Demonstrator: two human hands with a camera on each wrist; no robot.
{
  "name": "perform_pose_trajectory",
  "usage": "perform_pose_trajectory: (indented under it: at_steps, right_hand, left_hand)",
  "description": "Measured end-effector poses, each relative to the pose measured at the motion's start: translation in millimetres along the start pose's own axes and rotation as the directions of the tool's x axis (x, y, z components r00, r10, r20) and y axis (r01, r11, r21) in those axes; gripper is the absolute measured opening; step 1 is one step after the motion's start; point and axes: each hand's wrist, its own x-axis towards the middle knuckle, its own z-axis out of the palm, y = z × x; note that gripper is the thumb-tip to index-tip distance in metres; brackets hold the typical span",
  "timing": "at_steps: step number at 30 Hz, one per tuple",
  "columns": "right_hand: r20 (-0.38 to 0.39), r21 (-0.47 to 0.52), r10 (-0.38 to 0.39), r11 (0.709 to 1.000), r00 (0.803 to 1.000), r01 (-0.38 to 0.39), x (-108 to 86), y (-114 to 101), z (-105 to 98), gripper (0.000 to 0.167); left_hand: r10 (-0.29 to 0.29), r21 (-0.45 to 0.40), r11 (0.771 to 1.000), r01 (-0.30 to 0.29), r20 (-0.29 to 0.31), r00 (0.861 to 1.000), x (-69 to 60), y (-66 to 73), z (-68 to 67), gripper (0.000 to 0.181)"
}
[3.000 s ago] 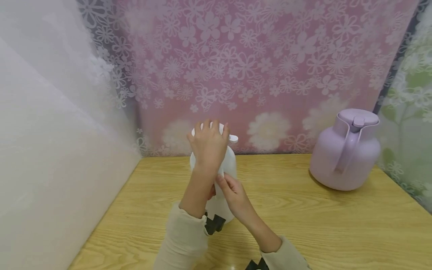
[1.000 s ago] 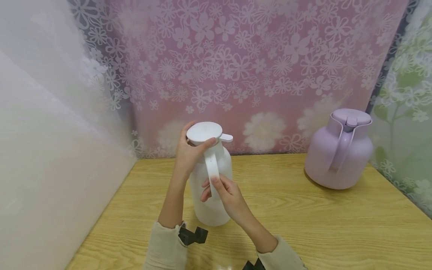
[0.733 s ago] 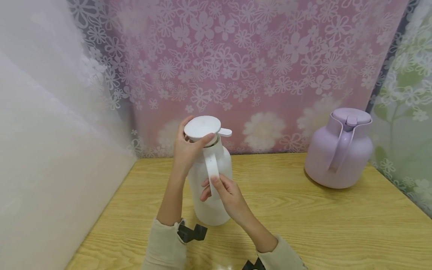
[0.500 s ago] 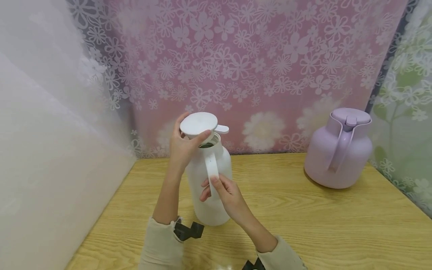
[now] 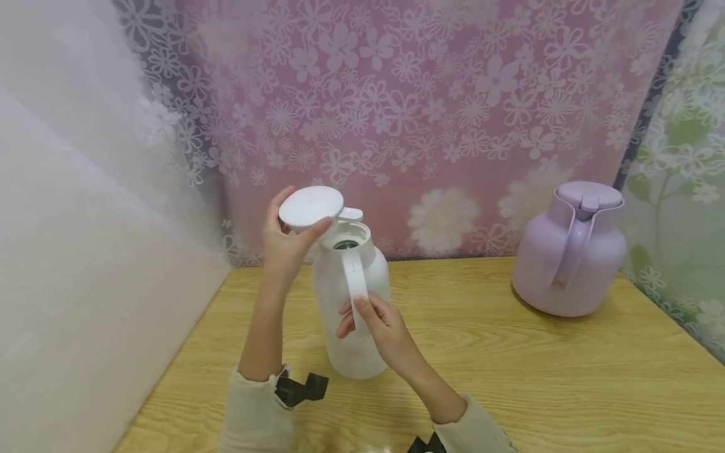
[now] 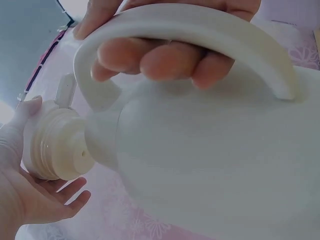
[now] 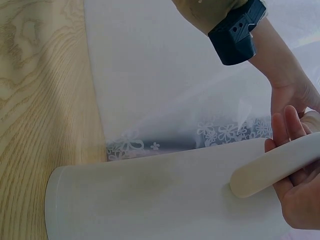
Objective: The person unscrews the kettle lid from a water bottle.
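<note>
A: What does the left hand (image 5: 283,251) grip?
B: The round, white, plastic-looking lid (image 5: 311,206) — it is off the tall white jug (image 5: 333,292).
A: And the right hand (image 5: 391,330)?
B: It holds the jug's curved white handle (image 5: 354,274) — the jug stands just ahead of this hand, and the squat lilac jug (image 5: 569,264) well to its right.

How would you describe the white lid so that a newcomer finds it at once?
On the wooden table in the head view stands a white jug. Just above and to the left of its open mouth, the left hand holds the lid. It is the round white disc with a small tab, off its jug, whereas the lilac jug is closed.
</note>
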Motion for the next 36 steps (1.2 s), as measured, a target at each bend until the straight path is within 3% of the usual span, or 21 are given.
perform_pose_trajectory:
  at_steps: [21,29,36]
  right_hand:
    - [-0.004,0.005,0.012,1.0,1.0,-0.012,-0.3,0.6,1.2,0.029]
    - [0.0,0.017,0.001,1.0,1.0,-0.001,0.4,26.3,-3.4,0.029]
    - [-0.003,0.034,-0.001,0.999,1.0,0.002,0.4,28.5,-3.5,0.03]
  left_hand:
    - [-0.019,0.025,0.999,0.02,-0.044,0.999,-16.8,-14.4,-33.2,0.075]
    - [-0.042,0.032,0.999,0.044,-0.064,0.997,-24.9,-25.6,-44.9,0.074]
    - [0.015,-0.053,0.998,-0.019,-0.077,0.997,-30.9,-37.8,-50.6,0.07]
